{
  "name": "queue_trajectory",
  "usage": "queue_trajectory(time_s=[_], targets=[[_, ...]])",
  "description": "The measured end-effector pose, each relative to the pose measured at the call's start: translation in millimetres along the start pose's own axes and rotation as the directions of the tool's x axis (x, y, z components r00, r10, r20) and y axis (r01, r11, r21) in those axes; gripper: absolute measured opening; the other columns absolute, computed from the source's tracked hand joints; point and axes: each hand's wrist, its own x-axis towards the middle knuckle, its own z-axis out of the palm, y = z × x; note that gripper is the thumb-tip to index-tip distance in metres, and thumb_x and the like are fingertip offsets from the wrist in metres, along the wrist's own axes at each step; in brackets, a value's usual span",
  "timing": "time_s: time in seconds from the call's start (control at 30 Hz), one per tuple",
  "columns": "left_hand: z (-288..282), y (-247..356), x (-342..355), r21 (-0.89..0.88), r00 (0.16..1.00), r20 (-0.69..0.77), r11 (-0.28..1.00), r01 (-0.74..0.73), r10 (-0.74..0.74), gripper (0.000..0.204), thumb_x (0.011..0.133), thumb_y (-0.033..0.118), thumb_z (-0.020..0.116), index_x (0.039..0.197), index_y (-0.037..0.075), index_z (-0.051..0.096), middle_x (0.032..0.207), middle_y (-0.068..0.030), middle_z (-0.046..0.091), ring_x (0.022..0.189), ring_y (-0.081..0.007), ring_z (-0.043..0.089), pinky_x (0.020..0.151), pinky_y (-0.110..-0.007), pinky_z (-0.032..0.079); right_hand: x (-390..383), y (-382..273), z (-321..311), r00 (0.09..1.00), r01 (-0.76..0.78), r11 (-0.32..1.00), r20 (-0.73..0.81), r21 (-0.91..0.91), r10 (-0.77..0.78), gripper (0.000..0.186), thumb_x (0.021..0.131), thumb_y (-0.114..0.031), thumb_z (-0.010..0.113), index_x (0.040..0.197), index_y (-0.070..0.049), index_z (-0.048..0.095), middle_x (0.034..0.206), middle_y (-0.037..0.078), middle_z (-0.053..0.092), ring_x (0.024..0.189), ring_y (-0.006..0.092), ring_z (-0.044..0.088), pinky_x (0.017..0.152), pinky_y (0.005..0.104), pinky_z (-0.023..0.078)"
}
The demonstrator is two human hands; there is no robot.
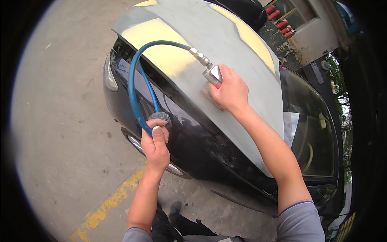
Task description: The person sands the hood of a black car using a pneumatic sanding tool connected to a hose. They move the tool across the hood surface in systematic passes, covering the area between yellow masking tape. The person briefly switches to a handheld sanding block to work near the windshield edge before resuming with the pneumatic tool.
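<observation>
My right hand [231,89] is wrapped round an air sander [211,74] with a metal body. Its pad is mostly hidden and smeared by motion, low on the grey hood [242,101] of a dark car. Metal couplings [199,56] join the sander to a blue air hose [132,76], which arches left and down. My left hand [155,147] is closed round this hose, beside the front fender. A dark, round-edged object [161,117] shows at the left fingers; I cannot make out what it is. Just left of the sander lies a pale yellow filler patch [157,40].
Another yellow patch [250,34] runs along the hood's far side. The windshield [314,133] is at right, the headlight [109,76] at left. Several red cylinders [280,22] stand at the upper right. A worn yellow line [109,201] crosses the concrete floor near my feet.
</observation>
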Motion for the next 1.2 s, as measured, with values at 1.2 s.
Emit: queue_trajectory(time_s=[1.2], targets=[[11.8,-26.4,-62.8,0.101,0.985,0.138,0.991,0.092,-0.105,0.034,0.118,0.034,0.054,0.121,0.001,0.063,0.081,-0.0005,0.055,0.071,-0.01,0.05,0.065,-0.026,0.04,-79.3,80.0,-34.7,0.991,-0.108,0.99,-0.091,-0.087,0.1,0.056,0.084,-0.025,0.081,0.134,-0.01,0.063,0.106,0.014,0.07,0.098,0.0387,0.071,0.079,0.0493,0.058]])
